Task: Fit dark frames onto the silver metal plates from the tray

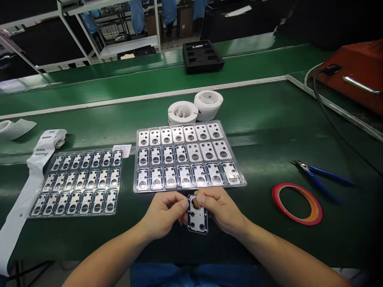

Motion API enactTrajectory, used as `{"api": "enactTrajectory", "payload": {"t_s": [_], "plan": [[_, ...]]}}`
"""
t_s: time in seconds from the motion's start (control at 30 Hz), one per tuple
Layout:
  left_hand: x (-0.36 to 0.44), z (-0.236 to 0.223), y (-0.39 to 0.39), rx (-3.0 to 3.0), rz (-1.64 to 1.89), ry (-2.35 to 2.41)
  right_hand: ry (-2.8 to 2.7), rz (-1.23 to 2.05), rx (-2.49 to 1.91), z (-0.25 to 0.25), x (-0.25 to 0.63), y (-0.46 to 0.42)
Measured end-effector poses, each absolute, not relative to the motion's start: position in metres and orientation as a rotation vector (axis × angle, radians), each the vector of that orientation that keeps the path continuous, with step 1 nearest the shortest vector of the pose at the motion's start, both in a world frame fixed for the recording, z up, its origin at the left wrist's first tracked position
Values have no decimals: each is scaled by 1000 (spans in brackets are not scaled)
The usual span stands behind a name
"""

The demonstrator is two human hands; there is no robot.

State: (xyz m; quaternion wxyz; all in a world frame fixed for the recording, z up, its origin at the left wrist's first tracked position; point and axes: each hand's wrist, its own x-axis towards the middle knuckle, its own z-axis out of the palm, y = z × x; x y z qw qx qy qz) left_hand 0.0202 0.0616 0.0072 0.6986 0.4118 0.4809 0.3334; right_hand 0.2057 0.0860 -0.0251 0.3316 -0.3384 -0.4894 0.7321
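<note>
left hand [166, 213], right hand [221, 207]: pinching plate [197, 220] | plate's upper right corner: covered | white strip [24, 199]: cut off, left edge

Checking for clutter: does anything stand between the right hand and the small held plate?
Nothing visible does: the right hand touches the small plate near its upper end, while the left hand holds its left edge.

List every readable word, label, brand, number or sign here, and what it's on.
No text reads clearly.
Small white rectangular paper note: handwritten, too small and blurred to read.
Long ring-marked white label strip: no legible words.
Held rectangular silver plate with dark border: no readable text.
</note>
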Motion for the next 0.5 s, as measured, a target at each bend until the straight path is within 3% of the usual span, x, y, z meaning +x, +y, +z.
{"api": "enactTrajectory", "payload": {"t_s": [0.5], "plan": [[20, 7, 62, 900, 891, 1118, -1178, 1974, -727, -25, 206, 85]]}}
